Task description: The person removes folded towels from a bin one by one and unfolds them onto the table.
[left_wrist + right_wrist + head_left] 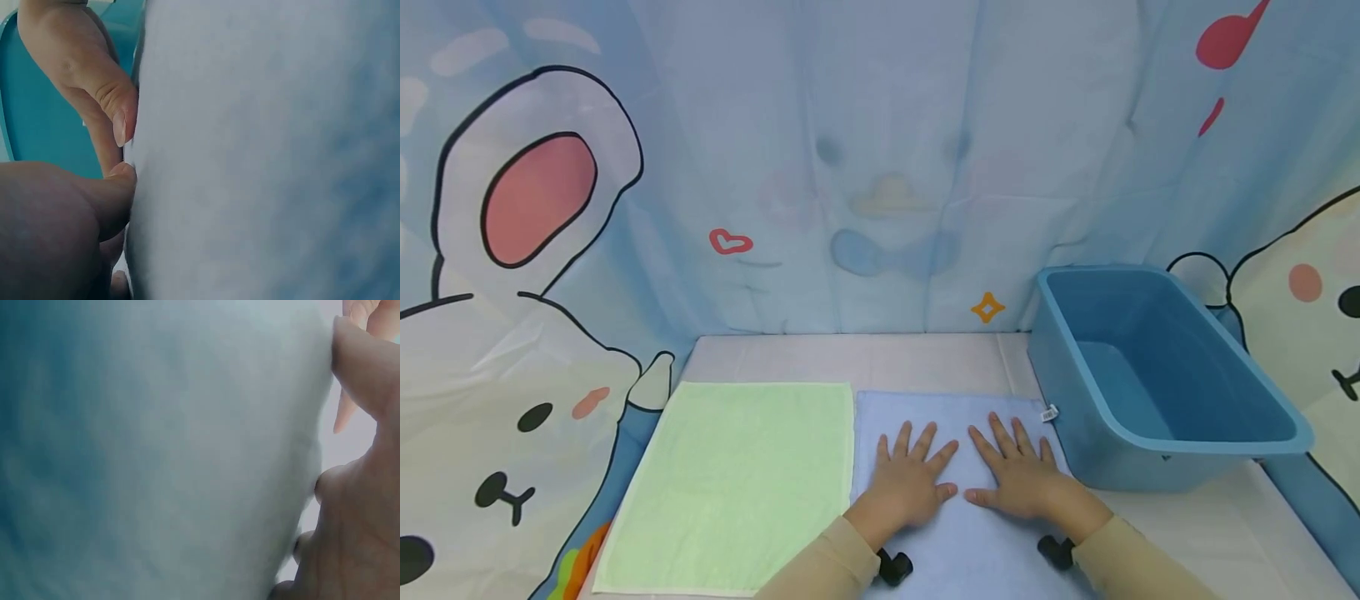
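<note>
A light blue towel (955,550) lies spread flat on the table in front of me, a small white tag (1049,413) at its right edge. On its left half rests my left hand (906,482), fingers spread and straight, palm down. My right hand (1021,477) lies likewise on the right half, its thumb a short way from the left thumb. Neither hand grips anything. Both wrist views look closely along the towel's surface (237,150); the left one shows both hands touching it, and in the right one the right hand (356,512) presses against the cloth.
Left of the blue towel lies a flat pale green towel (737,483), their edges almost touching. A blue plastic basin (1105,408) stands at the right, close by the blue towel's edge. Behind the white-covered table (865,358) hangs a printed curtain (887,167).
</note>
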### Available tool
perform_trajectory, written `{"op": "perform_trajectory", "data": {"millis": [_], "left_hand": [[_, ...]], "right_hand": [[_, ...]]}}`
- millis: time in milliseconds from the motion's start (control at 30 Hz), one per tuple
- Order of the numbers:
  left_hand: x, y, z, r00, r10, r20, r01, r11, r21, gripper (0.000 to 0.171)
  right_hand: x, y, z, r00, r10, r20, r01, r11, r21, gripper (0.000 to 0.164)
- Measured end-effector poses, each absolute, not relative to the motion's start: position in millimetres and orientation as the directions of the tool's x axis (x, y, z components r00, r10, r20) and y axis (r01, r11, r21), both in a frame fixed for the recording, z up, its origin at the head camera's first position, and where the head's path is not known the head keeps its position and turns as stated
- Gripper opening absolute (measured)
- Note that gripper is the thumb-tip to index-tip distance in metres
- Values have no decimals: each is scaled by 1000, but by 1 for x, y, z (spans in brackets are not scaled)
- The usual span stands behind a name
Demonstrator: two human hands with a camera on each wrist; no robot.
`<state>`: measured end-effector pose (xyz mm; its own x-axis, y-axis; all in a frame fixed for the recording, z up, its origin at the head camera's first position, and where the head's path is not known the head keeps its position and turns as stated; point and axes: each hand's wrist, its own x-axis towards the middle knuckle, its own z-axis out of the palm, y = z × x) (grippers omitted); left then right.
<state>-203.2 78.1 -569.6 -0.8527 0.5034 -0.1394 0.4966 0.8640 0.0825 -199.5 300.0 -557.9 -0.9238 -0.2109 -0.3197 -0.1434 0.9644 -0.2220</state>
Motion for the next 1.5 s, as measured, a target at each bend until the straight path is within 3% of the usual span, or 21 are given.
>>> {"op": "perform_trajectory", "data": {"millis": [300, 633, 1500], "left_hand": [[-217, 78, -569, -911, 386, -143, 366, 919, 146, 69], [-234, 77, -567, -929, 324, -176, 295, 940, 173, 73], [-262, 73, -564, -932, 299, -206, 268, 949, 166, 77]], "right_hand": [[-209, 306, -550, -926, -176, -333, -95, 965, -246, 116], [-221, 309, -542, -922, -140, -361, -47, 966, -254, 117], [-241, 305, -545, -922, -89, -377, 19, 962, -273, 122]]}}
